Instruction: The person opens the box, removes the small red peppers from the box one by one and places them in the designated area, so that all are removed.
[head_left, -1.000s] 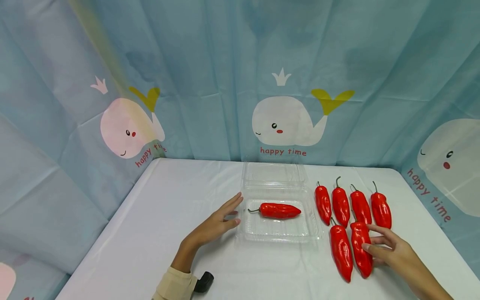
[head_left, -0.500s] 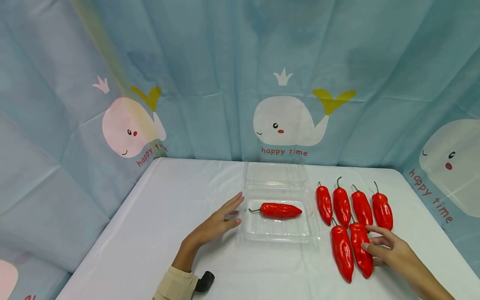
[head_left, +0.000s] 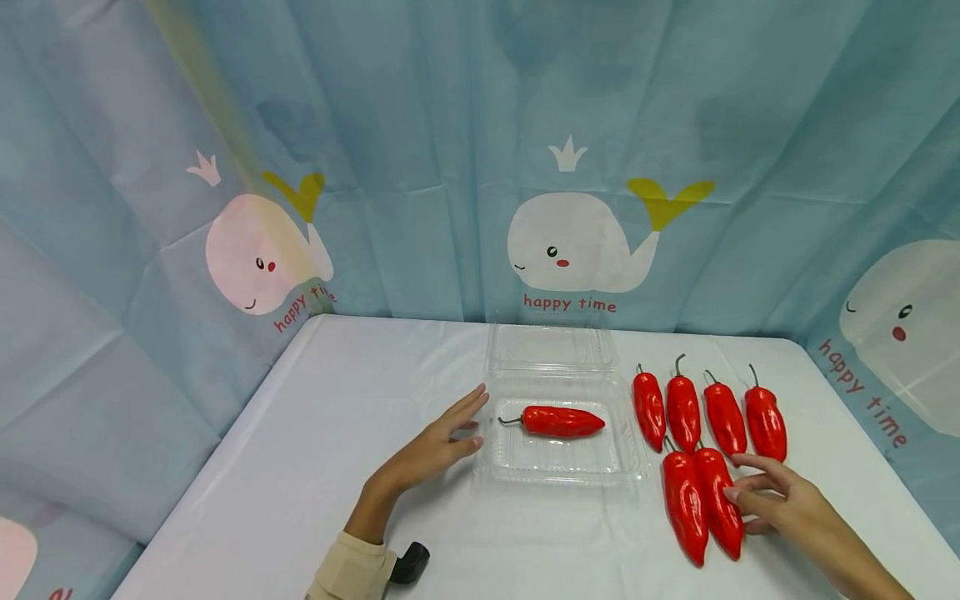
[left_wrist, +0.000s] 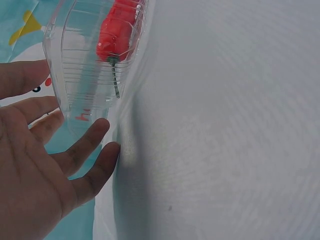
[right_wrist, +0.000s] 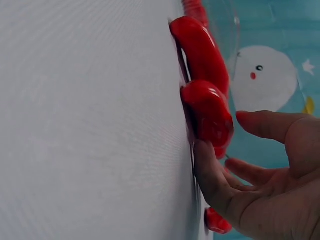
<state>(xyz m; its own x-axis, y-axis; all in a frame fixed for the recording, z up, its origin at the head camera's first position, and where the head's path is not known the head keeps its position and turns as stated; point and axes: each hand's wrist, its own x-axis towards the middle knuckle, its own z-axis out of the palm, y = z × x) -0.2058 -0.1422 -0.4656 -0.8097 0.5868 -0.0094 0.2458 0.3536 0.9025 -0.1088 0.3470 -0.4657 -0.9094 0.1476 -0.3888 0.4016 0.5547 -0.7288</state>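
Note:
One red chili pepper [head_left: 562, 422] lies crosswise inside a clear plastic clamshell box [head_left: 555, 471], its stem pointing left. My left hand [head_left: 435, 450] is at the box's left side, fingers spread; in the left wrist view its fingertips lie against or close to the box wall. At the right, my right hand [head_left: 787, 504] is beside the nearer right-hand red pepper [head_left: 722, 508]. In the right wrist view, fingers touch the low side of that pepper, while the thumb stands slightly apart from it. Another red pepper [head_left: 684, 507] lies against its left side.
Behind them is a row of several more red peppers [head_left: 682, 412], stems pointing away. The box's lid [head_left: 551, 346] is folded back toward the blue whale-print curtain [head_left: 420, 167]. A white cloth covers the table [head_left: 337, 392].
The pepper beside my right hand has shifted a little left, against its neighbour. The right hand has barely moved, and the left hand stays at the box.

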